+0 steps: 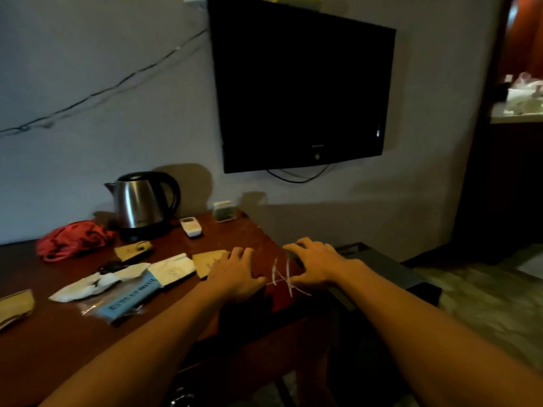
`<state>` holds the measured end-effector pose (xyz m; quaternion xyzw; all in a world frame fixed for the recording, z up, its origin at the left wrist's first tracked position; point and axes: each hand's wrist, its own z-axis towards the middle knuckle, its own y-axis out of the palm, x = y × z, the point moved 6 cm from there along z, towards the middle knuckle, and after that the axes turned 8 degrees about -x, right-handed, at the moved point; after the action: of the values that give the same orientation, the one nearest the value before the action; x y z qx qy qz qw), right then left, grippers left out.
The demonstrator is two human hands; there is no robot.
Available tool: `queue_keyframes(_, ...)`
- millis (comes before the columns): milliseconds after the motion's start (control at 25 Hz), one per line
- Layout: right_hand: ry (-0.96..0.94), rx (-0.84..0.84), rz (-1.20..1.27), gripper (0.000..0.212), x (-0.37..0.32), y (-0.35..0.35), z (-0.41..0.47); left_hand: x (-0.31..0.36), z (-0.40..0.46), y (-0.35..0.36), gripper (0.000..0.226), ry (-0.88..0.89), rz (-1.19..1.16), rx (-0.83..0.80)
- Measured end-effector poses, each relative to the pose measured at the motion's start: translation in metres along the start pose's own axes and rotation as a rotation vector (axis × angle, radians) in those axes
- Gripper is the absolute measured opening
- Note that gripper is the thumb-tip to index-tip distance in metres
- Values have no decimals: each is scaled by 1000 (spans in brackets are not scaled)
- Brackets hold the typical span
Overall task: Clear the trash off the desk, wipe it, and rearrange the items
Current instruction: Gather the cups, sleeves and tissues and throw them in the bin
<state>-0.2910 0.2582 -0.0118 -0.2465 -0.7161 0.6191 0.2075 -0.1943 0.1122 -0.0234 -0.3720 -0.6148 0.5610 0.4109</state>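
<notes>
Dark wooden desk (58,327) below a wall-mounted television (299,92), carrying a steel kettle (141,201), a red cloth (73,237) and scattered wrappers (123,284). Both forearms extend forward: the left hand (235,274) lies palm-down, fingers relaxed, on a brown paper piece (207,259) at the desk's right end. The right hand (316,264), fingers spread, rests at the desk's right edge; whether it grips anything cannot be told.

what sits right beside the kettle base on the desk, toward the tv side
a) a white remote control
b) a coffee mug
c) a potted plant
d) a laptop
a: a small white remote control lies on the desk just to the right of the steel kettle, between it and a small box against the wall.
</notes>
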Motion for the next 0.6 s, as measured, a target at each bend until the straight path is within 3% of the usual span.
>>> queue_keyframes(400, -205, 60, 143, 84, -121, -2, 70, -118, -24, 8, 65, -123, -177, 281)
queue_keyframes(600, -172, 78, 258, 75, -161, 16, 107, -140, -21, 16, 59, -103, -122, 313)
